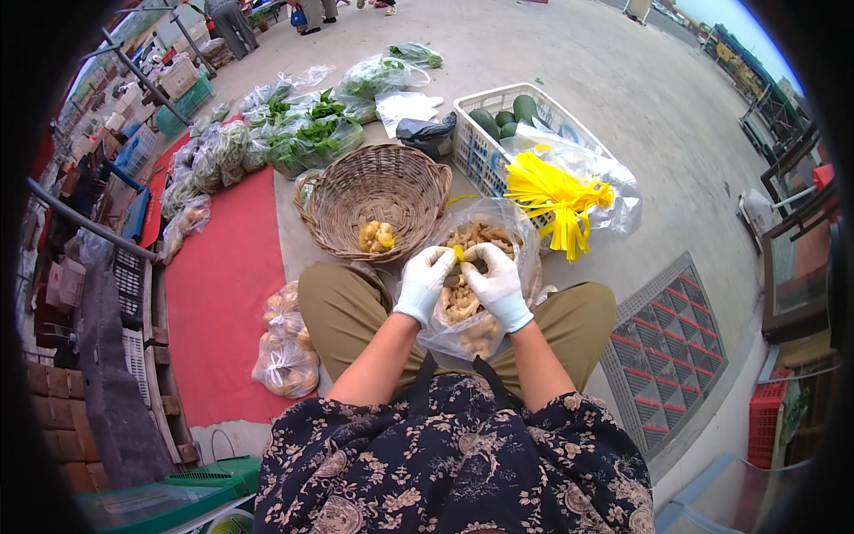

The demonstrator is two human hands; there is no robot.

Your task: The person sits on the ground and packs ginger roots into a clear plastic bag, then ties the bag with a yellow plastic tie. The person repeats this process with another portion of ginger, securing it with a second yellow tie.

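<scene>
My left hand [425, 280], in a white glove with a light blue cuff, pinches a small yellow net strip [459, 253] together with my right hand [495, 284], gloved alike. Both are above an opened clear plastic bag [524, 230] full of ginger root [460, 300]. What else lies between the fingers is partly hidden. Just beyond my left hand stands a round wicker basket [363, 163] with a yellow-netted bundle of ginger [377, 237] inside. A bunch of yellow net sleeves [560, 193] hangs over the near side of a white plastic crate [534, 90].
The crate holds dark green gourds [525, 107]. Bagged leafy greens [313, 133] lie beyond the basket, near a black plastic bag [427, 133]. Bagged round produce [287, 354] rests on a red mat [227, 314] at the left. A metal grate [667, 354] is at the right. People [230, 27] stand far off.
</scene>
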